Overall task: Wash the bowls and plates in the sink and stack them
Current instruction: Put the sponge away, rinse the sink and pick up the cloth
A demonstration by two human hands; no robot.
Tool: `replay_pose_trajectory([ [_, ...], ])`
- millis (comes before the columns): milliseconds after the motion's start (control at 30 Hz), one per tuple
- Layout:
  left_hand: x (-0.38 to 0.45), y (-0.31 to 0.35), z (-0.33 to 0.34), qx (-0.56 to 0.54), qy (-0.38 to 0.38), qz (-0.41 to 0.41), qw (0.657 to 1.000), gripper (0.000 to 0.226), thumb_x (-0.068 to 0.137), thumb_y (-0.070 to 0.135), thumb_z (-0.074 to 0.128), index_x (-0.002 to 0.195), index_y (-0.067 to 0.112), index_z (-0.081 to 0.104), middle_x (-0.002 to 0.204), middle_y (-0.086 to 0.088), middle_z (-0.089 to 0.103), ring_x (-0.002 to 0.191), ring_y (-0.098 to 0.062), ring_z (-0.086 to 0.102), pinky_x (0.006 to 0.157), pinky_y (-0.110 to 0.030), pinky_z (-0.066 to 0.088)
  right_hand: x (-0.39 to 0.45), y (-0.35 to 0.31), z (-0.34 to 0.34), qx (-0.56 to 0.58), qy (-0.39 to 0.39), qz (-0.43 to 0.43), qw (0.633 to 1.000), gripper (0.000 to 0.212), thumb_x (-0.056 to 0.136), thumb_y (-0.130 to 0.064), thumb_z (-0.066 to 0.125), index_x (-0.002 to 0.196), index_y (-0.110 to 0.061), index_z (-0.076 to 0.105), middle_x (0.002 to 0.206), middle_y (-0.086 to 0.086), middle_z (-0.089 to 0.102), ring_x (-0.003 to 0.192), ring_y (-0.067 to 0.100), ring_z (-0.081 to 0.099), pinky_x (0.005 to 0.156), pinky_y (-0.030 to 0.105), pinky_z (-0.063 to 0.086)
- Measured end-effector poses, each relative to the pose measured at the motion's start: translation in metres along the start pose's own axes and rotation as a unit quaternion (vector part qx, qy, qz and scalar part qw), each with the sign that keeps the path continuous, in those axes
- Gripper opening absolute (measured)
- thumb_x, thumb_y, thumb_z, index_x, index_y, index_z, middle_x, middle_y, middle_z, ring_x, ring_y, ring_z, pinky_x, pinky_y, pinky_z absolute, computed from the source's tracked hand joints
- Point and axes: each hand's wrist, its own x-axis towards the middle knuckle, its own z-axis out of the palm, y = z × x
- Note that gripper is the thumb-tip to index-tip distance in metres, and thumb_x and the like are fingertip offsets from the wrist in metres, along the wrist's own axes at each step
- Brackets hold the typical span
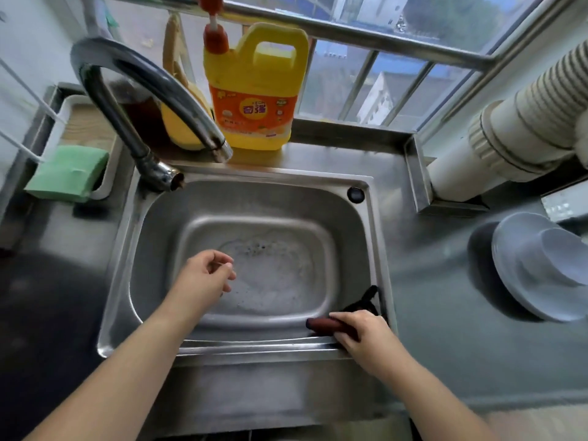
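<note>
The steel sink (152,224) holds only foamy water over its drain (270,268), no dishes. A stack of white plates with a bowl (541,265) on top sits on the counter to the right. My left hand (203,278) hovers over the basin with fingers loosely curled and nothing in it. My right hand (362,332) rests at the sink's front right rim, its fingers curled round a dark reddish handle (321,324); a black part (366,300) of the tool sticks up behind the hand.
A curved faucet (152,90) arches over the sink's back left. A yellow detergent jug (257,90) stands behind the sink on the sill. A green sponge (66,173) lies in a tray at left. A white duct pipe (509,128) runs at the right.
</note>
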Motion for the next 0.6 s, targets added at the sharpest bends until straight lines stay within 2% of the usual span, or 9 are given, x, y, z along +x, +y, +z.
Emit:
replay_pose_trajectory([
  [67, -0.005, -0.005, -0.003, -0.001, -0.003, -0.001, 1.0, 0.014, 0.095, 0.007, 0.05, 0.088, 0.015, 0.06, 0.081, -0.008, 0.067, 0.066, -0.021, 0.06, 0.066, -0.033, 0.048, -0.005, -0.014, -0.002, 0.04, -0.022, -0.006, 0.999, 0.032, 0.09, -0.038, 0.058, 0.122, -0.041, 0.061, 0.105, -0.013, 0.064, 0.104, 0.006, 0.054, 0.093, 0.022, 0.04],
  [167, -0.012, -0.013, -0.008, -0.008, 0.002, -0.004, 1.0, 0.014, 0.095, 0.006, 0.051, 0.088, 0.014, 0.06, 0.081, -0.009, 0.067, 0.064, -0.02, 0.059, 0.066, -0.034, 0.048, -0.01, -0.041, 0.007, 0.114, -0.032, -0.038, 0.992, 0.031, 0.095, -0.028, 0.053, 0.123, -0.038, 0.061, 0.104, -0.02, 0.067, 0.1, -0.002, 0.057, 0.086, 0.015, 0.04],
  [300, -0.018, -0.022, -0.022, -0.023, 0.028, -0.013, 0.999, 0.016, 0.094, 0.005, 0.051, 0.085, 0.015, 0.059, 0.08, -0.009, 0.067, 0.061, -0.019, 0.058, 0.063, -0.03, 0.046, -0.006, -0.081, 0.04, 0.122, -0.067, -0.062, 0.988, 0.041, 0.098, -0.027, 0.047, 0.139, -0.033, 0.045, 0.125, -0.008, 0.057, 0.12, 0.009, 0.042, 0.095, 0.015, 0.027],
  [400, -0.024, -0.032, -0.041, -0.038, 0.052, -0.026, 0.998, 0.016, 0.094, 0.006, 0.052, 0.085, 0.016, 0.059, 0.079, -0.009, 0.067, 0.062, -0.02, 0.058, 0.065, -0.032, 0.048, 0.006, -0.127, 0.062, 0.135, -0.128, -0.087, 0.979, 0.046, 0.098, -0.032, 0.045, 0.144, -0.035, 0.037, 0.132, 0.001, 0.047, 0.126, 0.016, 0.038, 0.102, 0.019, 0.028],
  [533, -0.032, -0.041, -0.072, -0.074, 0.109, -0.03, 0.991, 0.017, 0.095, 0.005, 0.051, 0.085, 0.016, 0.059, 0.078, -0.008, 0.066, 0.062, -0.02, 0.058, 0.062, -0.031, 0.048, 0.022, -0.191, 0.083, 0.123, -0.159, -0.171, 0.965, 0.047, 0.097, -0.027, 0.049, 0.143, -0.031, 0.039, 0.148, -0.003, 0.039, 0.133, 0.017, 0.032, 0.11, 0.02, 0.02],
  [600, -0.036, -0.044, -0.087, -0.099, 0.137, -0.035, 0.985, 0.017, 0.095, 0.003, 0.05, 0.086, 0.014, 0.059, 0.077, -0.008, 0.065, 0.06, -0.018, 0.057, 0.06, -0.027, 0.049, 0.027, -0.207, 0.089, 0.092, -0.165, -0.198, 0.962, 0.048, 0.096, -0.025, 0.05, 0.143, -0.031, 0.04, 0.151, -0.007, 0.035, 0.132, 0.02, 0.031, 0.113, 0.026, 0.019],
])
